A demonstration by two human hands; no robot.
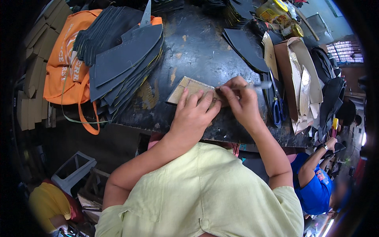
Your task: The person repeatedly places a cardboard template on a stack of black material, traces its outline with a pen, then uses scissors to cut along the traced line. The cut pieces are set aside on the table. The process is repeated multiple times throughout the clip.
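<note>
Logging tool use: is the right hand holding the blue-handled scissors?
No, the blue-handled scissors lie apart from the right hand, farther to the right.

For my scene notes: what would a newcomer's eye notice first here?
The bright orange bag at left, partly overlapped by fanned dark sheets, stands out first. At centre, the left hand rests on a tan cardboard piece, while the right hand holds a slim blurred tool.

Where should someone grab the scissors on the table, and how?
Probably best to take the scissors by their blue handles, from the near side of the table: the handles lie toward that side, while the blades point away.
</note>
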